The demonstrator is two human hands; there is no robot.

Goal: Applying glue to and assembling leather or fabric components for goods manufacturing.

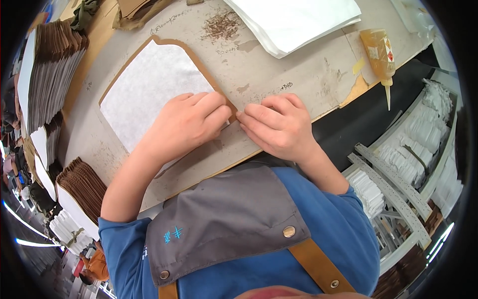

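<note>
A flat brown panel (215,83) lies on the worktable, with a white sheet (157,82) covering all but a narrow brown border. At its near right corner my left hand (191,122) is closed, its curled fingers on the border and the sheet's edge. My right hand (279,122) is closed too, thumb and fingertips pinched at the same brown corner, close beside the left fingers. Both sets of fingertips partly hide the corner. The panel's near edge runs under my left forearm.
A stack of white sheets (298,22) lies at the table's far side. Right of it, a squeeze bottle of amber liquid (379,55) points its nozzle past the table edge. Brown-edged stacks (52,74) stand at left. A metal rack (393,187) with white bundles is at right.
</note>
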